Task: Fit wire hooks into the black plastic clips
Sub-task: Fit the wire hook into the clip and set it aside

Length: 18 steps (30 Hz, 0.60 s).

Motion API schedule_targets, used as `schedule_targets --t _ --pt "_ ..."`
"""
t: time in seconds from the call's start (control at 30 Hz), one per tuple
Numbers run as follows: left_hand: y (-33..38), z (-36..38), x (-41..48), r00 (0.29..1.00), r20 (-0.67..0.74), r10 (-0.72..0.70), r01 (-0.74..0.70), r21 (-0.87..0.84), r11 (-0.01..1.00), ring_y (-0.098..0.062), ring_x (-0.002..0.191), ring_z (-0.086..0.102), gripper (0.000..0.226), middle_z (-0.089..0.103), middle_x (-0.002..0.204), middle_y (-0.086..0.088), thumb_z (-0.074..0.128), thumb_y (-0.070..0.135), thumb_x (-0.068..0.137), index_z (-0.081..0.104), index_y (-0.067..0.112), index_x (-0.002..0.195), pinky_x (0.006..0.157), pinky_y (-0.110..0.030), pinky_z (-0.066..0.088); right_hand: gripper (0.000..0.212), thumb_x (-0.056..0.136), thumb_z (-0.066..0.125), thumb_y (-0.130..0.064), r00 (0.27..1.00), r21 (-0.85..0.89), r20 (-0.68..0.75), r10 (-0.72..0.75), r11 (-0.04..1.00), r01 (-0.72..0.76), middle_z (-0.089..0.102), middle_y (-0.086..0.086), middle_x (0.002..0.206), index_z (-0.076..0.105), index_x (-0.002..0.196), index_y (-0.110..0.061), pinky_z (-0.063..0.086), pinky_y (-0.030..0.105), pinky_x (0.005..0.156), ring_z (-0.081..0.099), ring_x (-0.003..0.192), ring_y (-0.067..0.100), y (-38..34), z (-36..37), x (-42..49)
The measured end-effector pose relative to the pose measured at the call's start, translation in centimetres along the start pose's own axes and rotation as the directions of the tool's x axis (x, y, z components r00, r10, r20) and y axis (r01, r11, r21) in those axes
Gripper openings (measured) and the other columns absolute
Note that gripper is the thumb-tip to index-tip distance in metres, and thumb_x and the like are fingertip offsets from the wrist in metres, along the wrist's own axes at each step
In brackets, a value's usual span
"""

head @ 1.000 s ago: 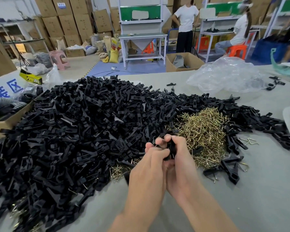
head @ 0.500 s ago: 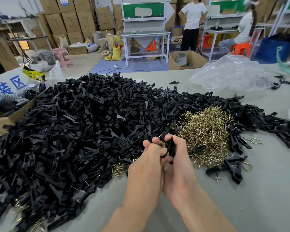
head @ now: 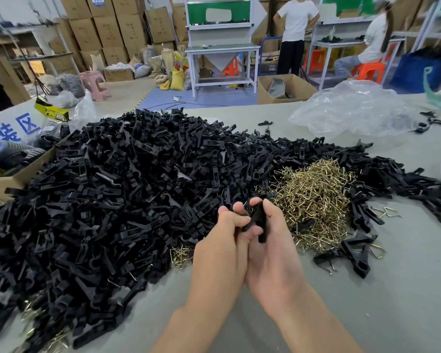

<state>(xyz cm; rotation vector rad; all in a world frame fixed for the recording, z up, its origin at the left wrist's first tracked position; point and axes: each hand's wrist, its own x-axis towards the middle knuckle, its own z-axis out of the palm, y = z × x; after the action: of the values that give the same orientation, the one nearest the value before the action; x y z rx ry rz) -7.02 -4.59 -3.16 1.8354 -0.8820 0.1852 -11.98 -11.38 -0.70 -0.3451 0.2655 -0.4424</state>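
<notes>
Pressing together at frame centre, the left hand and right hand each had a grip curled round one black clip. Seating a hook well probably meant steadying the clip and pushing squarely. The wire hooks lay heaped just right of the hands on the bench.

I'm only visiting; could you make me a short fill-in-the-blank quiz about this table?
1. The left hand and right hand together hold one small ____ plastic clip.
2. The heap of gold-coloured wire hooks lies to the ____ of the hands.
3. The brown open box at the left edge of the grey table is made of ____.
Missing words: black; right; cardboard.
</notes>
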Motion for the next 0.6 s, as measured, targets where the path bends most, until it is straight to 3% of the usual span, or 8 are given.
schedule_targets --t 0.07,0.13,0.23,0.33,0.43,0.6 --pt "0.0 -0.3 0.2 0.998 -0.044 -0.051 0.044 -0.14 0.989 0.011 0.085 0.062 0.013 0.061 0.102 0.037 0.057 0.045 0.095 0.046 0.051 0.095 0.068 -0.008 0.044 0.022 0.086 0.064 -0.038 0.999 -0.044 0.052 0.002 0.999 0.0 0.073 0.008 0.098 0.069 0.095 -0.019 0.062 0.037 0.078 0.074 0.092 0.026 0.1 -0.1 0.2" --pt "0.1 -0.8 0.4 0.99 -0.087 -0.115 0.085 -0.287 0.954 0.003 0.075 0.064 0.005 0.068 0.096 0.022 0.055 0.045 0.095 0.051 0.044 0.096 0.062 -0.011 0.046 0.024 0.089 0.061 -0.038 0.994 -0.169 0.109 -0.006 0.985 0.025 0.071 0.006 0.103 0.072 0.101 -0.02 0.057 0.036 0.083 0.07 0.092 0.021 0.4 -0.2 0.5" --pt "0.2 -1.3 0.6 0.976 -0.086 -0.201 0.147 -0.423 0.894 -0.005 0.061 0.059 0.007 0.067 0.081 0.006 0.053 0.045 0.094 0.057 0.039 0.094 0.056 -0.017 0.047 0.028 0.086 0.066 -0.033 0.988 -0.307 0.129 -0.086 0.944 0.122 0.07 0.006 0.102 0.075 0.109 -0.022 0.045 0.033 0.074 0.061 0.089 0.021 0.7 -0.3 1.0" --pt "0.2 -1.3 0.3 0.976 -0.039 -0.213 0.176 -0.428 0.887 -0.009 0.064 0.059 0.025 0.065 0.078 0.0 0.046 0.055 0.099 0.059 0.034 0.096 0.057 -0.019 0.048 0.023 0.084 0.069 -0.025 0.98 -0.348 0.153 -0.125 0.922 0.172 0.072 0.007 0.097 0.078 0.106 -0.024 0.048 0.038 0.075 0.06 0.089 0.025 0.4 -0.7 1.2" --pt "0.4 -1.3 0.0 0.983 0.019 -0.182 0.172 -0.443 0.88 -0.008 0.074 0.062 0.025 0.068 0.087 0.008 0.054 0.059 0.089 0.06 0.039 0.101 0.064 -0.021 0.052 0.023 0.082 0.074 -0.022 0.974 -0.395 0.165 -0.153 0.895 0.207 0.073 0.008 0.101 0.078 0.105 -0.021 0.054 0.05 0.092 0.067 0.096 0.027 -0.4 -0.9 1.0" --pt "1.0 -1.7 -0.6 0.99 0.053 -0.134 0.144 -0.364 0.92 -0.013 0.07 0.063 0.022 0.068 0.082 0.008 0.063 0.056 0.085 0.061 0.042 0.102 0.061 -0.022 0.052 0.041 0.065 0.089 -0.036 0.953 -0.562 0.166 -0.252 0.77 0.302 0.074 0.002 0.102 0.08 0.103 -0.021 0.049 0.056 0.105 0.067 0.103 0.024 -1.8 -0.8 -0.3"
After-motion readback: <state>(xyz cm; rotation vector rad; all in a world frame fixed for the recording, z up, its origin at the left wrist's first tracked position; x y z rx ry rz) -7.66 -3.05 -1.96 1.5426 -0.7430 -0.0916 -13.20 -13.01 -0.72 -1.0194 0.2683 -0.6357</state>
